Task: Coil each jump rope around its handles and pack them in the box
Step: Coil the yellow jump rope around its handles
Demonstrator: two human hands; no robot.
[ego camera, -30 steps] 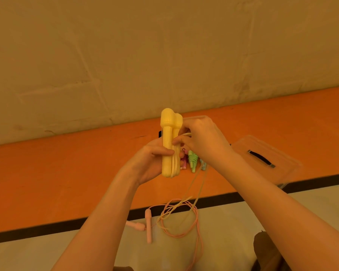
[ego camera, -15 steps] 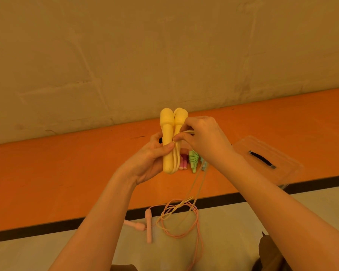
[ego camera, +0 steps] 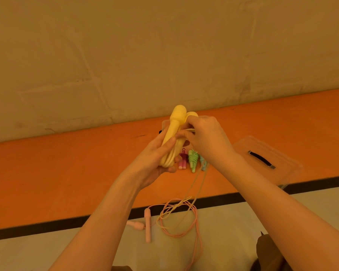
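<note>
yellow handles (ego camera: 174, 132) are tilting, tops leaning right | right hand (ego camera: 205, 137) is carrying the cord across them | left hand (ego camera: 155, 159) thumb is sliding up

In front of me a plain wall (ego camera: 164, 51) fills the upper half of what I see, beige and rough, with faint raised seams crossing it like old patch lines. Below it runs a wide orange band of floor (ego camera: 47, 173), smooth and matte (a few small dark scuffs mark it near the wall). A black stripe (ego camera: 37, 229) edges that band on my side, and nearer to me the floor turns pale grey (ego camera: 27, 255). The light is warm, yellowish and even.
</note>
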